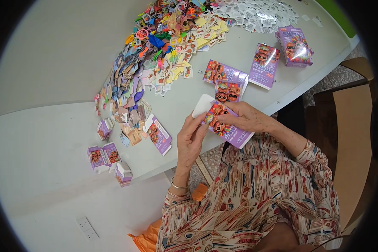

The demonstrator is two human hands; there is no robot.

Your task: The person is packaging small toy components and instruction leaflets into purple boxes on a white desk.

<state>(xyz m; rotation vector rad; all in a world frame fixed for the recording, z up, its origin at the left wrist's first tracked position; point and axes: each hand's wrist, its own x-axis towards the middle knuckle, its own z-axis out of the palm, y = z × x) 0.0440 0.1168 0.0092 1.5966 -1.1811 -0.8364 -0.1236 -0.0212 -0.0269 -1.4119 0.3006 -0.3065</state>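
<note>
Between my hands, at the near edge of the table, is a purple printed carton [231, 131] with cartoon figures and a white flap [203, 105] standing out at its far end. My left hand [190, 140] pinches the carton at its left side, by the flap. Across the right side lies my right hand [248, 118], its thumb on the printed front and its other fingers partly hidden. Just beyond are more flat purple cartons [227, 90], overlapping each other.
Heaped on the table [178, 101] are colourful small toys [155, 40], little cards [128, 71] and white printed slips [256, 14]. A carton stack [297, 46] and another carton [264, 65] lie right. Left are a flat carton [158, 136] and small boxes [103, 156]. A cardboard box [353, 138] stands right.
</note>
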